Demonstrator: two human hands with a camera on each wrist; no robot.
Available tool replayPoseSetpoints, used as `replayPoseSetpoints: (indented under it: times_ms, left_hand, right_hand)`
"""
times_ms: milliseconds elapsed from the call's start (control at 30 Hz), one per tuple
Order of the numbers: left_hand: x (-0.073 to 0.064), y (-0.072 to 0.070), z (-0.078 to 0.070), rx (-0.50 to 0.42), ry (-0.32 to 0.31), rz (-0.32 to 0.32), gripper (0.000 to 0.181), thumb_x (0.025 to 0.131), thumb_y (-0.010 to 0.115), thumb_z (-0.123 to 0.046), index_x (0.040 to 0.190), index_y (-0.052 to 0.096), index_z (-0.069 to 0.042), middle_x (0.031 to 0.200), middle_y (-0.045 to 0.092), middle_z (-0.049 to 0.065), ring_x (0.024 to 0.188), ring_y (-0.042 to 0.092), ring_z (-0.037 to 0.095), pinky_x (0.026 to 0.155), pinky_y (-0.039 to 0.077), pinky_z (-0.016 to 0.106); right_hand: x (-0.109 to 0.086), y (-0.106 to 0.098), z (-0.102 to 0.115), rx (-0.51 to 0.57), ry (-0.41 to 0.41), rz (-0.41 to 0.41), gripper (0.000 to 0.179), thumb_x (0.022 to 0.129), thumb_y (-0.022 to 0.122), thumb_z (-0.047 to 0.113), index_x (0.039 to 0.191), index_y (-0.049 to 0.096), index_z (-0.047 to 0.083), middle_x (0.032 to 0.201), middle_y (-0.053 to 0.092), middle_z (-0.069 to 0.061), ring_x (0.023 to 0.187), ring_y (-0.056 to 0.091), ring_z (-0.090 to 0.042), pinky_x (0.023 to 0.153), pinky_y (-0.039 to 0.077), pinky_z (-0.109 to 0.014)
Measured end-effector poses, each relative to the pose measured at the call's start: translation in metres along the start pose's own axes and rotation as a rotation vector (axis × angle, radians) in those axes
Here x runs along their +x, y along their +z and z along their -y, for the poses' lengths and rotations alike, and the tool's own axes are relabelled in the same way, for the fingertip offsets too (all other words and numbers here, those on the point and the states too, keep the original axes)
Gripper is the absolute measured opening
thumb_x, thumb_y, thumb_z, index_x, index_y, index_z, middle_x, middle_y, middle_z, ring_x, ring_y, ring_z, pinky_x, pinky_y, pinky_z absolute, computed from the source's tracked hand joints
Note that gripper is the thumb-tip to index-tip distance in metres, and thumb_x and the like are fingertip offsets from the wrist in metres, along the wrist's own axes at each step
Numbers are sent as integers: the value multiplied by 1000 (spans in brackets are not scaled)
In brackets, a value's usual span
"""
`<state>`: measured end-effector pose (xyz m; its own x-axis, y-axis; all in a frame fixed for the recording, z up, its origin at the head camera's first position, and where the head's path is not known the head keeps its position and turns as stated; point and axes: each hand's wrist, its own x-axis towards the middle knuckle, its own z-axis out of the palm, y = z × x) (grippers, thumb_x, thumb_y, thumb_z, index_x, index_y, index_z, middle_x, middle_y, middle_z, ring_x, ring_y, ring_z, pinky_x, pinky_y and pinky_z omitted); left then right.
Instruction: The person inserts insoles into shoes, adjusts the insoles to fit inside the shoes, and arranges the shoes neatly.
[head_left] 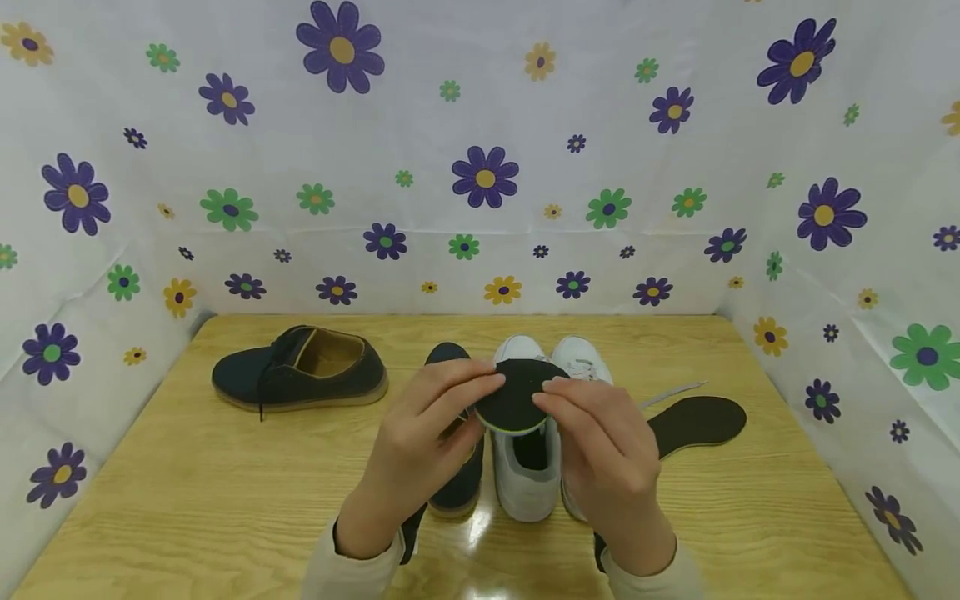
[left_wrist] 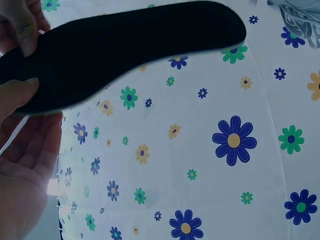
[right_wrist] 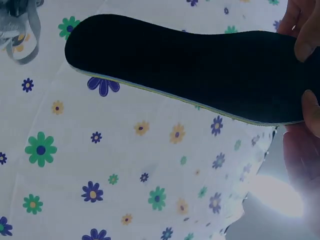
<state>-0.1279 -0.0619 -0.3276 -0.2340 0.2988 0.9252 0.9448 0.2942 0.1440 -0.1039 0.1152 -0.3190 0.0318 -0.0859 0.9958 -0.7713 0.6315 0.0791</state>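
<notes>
A black insole (head_left: 517,396) is held up by both hands above the shoes, its wide end between them. My left hand (head_left: 423,450) pinches one edge, and my right hand (head_left: 611,450) grips the opposite edge. In the left wrist view the insole (left_wrist: 125,45) stretches away to the right; a thin pale, yellowish rim shows along the insole (right_wrist: 190,75) in the right wrist view. Directly beneath it in the head view stands a white shoe (head_left: 527,483), with a second white shoe (head_left: 581,354) alongside, partly hidden by my right hand.
Another black insole (head_left: 708,421) lies on the wooden table (head_left: 225,500) at the right, near a pale shoelace (head_left: 678,389). One dark lace-up shoe (head_left: 300,371) lies at the back left; its match (head_left: 457,492) stands partly behind my left hand. Flowered cloth (head_left: 480,108) encloses the table's back and sides.
</notes>
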Motion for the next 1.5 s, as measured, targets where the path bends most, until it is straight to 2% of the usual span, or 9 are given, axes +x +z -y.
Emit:
replayPoseSetpoints:
  times_ms: [200,433,667,767,967,1100,1200,1367,1500]
  left_hand:
    - [-3,3,2,0,30,17,16,95,59,-11,100,70,-1,96,67,10,87,66,23,79,53,29]
    - [-8,0,6,-117,-65,-57,17,88,65,0,104,70,-1,93,68,11,81,65,24,74,52,23]
    - [-7,-7,15,-227,-233,-195,18,90,68,-14,96,71,3,86,69,12,77,65,15,71,51,19]
    - [-7,-10,14,-375,-369,-249,13,86,70,-4,94,69,7,86,69,12,77,64,14,69,52,21]
    - [-6,-15,8,-608,-683,-411,20,81,68,12,99,71,2,93,70,7,87,68,20,77,55,31]
    - [-3,-15,7,-779,-805,-495,28,83,63,15,99,72,-6,96,68,5,92,65,20,84,53,33]
    - [-1,-14,7,-894,-857,-544,30,83,61,16,96,72,-8,95,67,3,92,63,18,85,52,31]
    - [-1,-12,7,-1009,-953,-590,27,84,60,15,95,70,-7,93,66,3,86,65,15,80,54,28]
    - [-1,-15,10,-965,-1045,-493,27,88,57,12,102,66,-9,96,64,1,87,64,14,83,53,28]
  right_hand:
    - [-2,2,7,37,-81,78,16,92,58,-4,86,72,-2,85,70,-14,75,66,-28,70,54,-33]
    - [3,-5,-4,55,56,68,24,93,64,16,92,69,-8,88,66,-18,76,65,-29,77,53,-25]
    - [-12,-26,-36,134,396,150,36,93,65,26,108,67,-6,102,66,-19,94,63,-28,91,46,-25]
    - [-19,-32,-47,239,557,239,34,89,69,13,118,63,-3,113,64,-16,107,59,-22,96,43,-27]
    - [-23,-39,-55,612,938,355,49,84,64,-11,131,54,-1,125,58,-16,118,54,-21,97,44,-26]
    - [-21,-36,-48,830,1188,277,35,89,60,-9,123,61,2,115,63,-11,106,62,-20,89,50,-28]
    - [-19,-31,-41,971,1273,138,26,90,58,-10,109,68,4,100,66,-5,92,64,-17,84,53,-29]
    - [-18,-25,-32,1145,1226,20,26,90,55,-13,98,72,4,94,69,-5,88,67,-17,81,54,-31]
    - [-17,-24,-30,1124,1192,-24,28,89,53,-17,101,72,-1,98,71,-11,88,70,-22,79,55,-37]
